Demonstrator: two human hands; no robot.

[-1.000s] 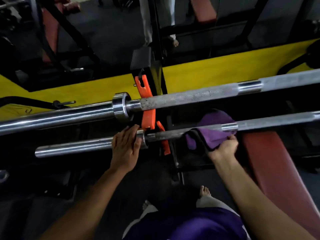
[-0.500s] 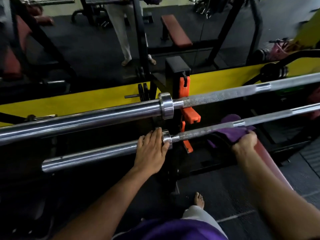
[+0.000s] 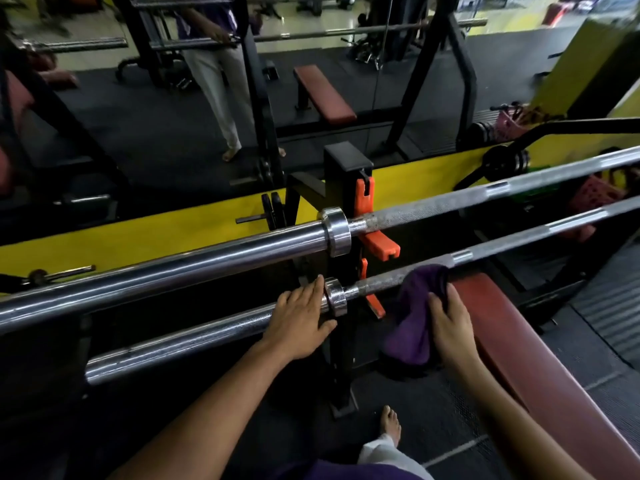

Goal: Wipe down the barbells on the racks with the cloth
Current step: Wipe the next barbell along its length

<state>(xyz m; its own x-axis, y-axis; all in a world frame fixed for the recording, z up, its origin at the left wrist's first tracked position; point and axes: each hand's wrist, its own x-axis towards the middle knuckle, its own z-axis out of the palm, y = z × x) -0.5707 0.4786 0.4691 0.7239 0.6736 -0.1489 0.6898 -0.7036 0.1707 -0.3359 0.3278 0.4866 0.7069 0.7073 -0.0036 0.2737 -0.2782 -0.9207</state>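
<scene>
Two barbells lie across the rack here, and the upper barbell point(image 3: 207, 258) is the big one in view, running from lower left to upper right on its orange hook point(image 3: 377, 245), with nothing touching it, so by my reading it is not being wiped at this moment, and whether it is already clean I cannot tell from its shine alone. Below and nearer sits the lower barbell point(image 3: 194, 337), and that is where the work is. Its smooth sleeve stretches out to the left, its rough shaft runs up to the right over the red bench pad point(image 3: 519, 341). The purple cloth point(image 3: 412, 320) is draped over that shaft just to the right of the collar point(image 3: 335, 296), most of it hanging down below the bar. The right hand point(image 3: 450, 327) clutches the cloth, fingers curled into the fabric against the shaft, while the left hand point(image 3: 301, 320) lies flat on the sleeve with fingers straight, tips up against the collar, steadying the bar, I judge. So the wiping is under way near the inner end of the shaft; the long run of shaft to the right and the whole sleeve to the left look like work that remains, and more bars show on racks in the background.
</scene>
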